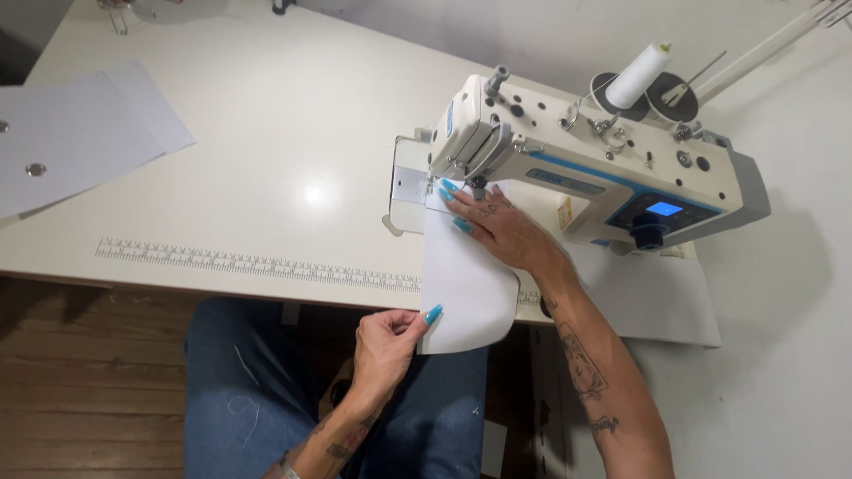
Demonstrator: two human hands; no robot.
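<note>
Head view: right hand [501,229] is pressing white cloth [466,284] flat by the needle so it feeds straight; left hand [383,341] is pinching its loose end at the counter's [266,160] near edge.

A sewing workshop: industrial sewing machine [586,160] on a white table [266,133] with a printed ruler [257,263].
</note>
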